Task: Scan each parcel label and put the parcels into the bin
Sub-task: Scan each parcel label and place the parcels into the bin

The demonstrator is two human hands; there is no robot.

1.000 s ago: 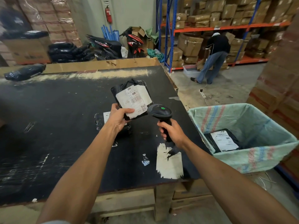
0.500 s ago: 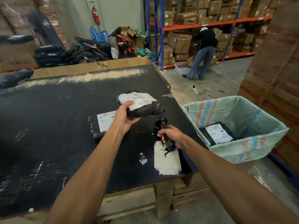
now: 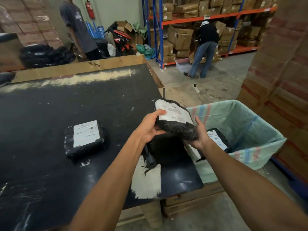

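**Parcel held over the bench's right edge, beside the bin**

The scanner (image 3: 148,157) lies on the bench (image 3: 50,114) near the front right corner, its handle on a white patch (image 3: 146,184), partly hidden by the left forearm. Above the right edge, the left hand (image 3: 150,126) and right hand (image 3: 199,135) together grip a black parcel (image 3: 175,125), label up. A second labelled parcel (image 3: 85,139) rests mid-bench. Just right of the bench stands the lined bin (image 3: 250,130), holding another parcel (image 3: 216,139).

Held parcel (image 3: 175,125) over table (image 3: 50,114) edge, bin (image 3: 250,130) to right, 2nd parcel (image 3: 85,139) on table left.
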